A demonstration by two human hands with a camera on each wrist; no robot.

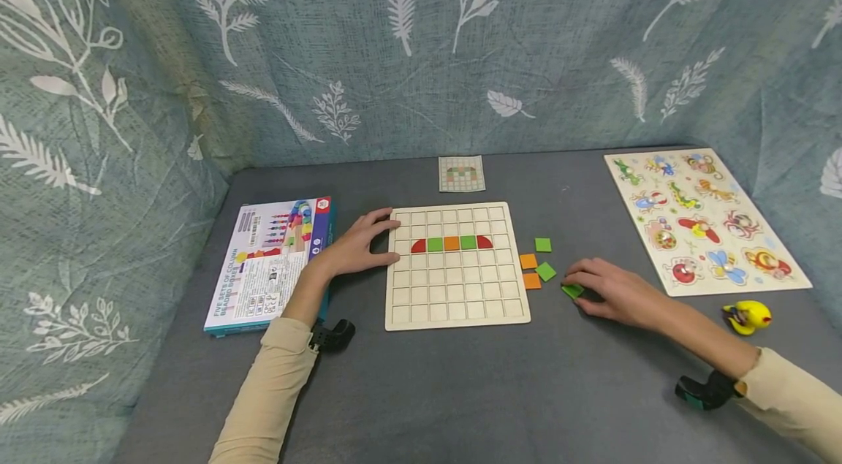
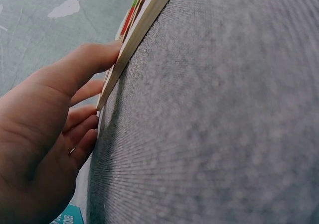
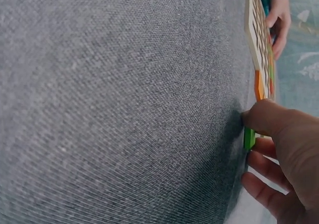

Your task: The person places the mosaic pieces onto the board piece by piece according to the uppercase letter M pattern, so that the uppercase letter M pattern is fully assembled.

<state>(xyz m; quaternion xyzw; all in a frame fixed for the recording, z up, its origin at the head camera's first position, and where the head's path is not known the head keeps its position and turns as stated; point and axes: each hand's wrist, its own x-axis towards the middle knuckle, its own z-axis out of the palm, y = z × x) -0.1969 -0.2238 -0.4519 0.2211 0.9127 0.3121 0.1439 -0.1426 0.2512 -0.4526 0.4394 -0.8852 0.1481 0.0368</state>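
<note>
The wooden grid board (image 1: 454, 313) holds a row of pieces: a red curved piece (image 1: 419, 246), a green square, an orange square (image 1: 451, 243), a green square, a red curved piece. My left hand (image 1: 353, 248) touches the board's left edge with thumb and fingers extended; the left wrist view shows this hand (image 2: 45, 114) against the edge (image 2: 141, 36). Right of the board, my right hand (image 1: 618, 294) pinches a green square (image 1: 571, 291) at the table surface. In the right wrist view the thumb and fingers of that hand (image 3: 291, 154) are around the green square (image 3: 249, 138).
Loose green squares (image 1: 542, 245) and orange squares (image 1: 531, 281) lie beside the board's right edge. A small pattern card (image 1: 462, 188) lies behind it. A box (image 1: 263, 274) is at left; an insect puzzle board (image 1: 713, 223) and yellow duck (image 1: 748, 317) are at right.
</note>
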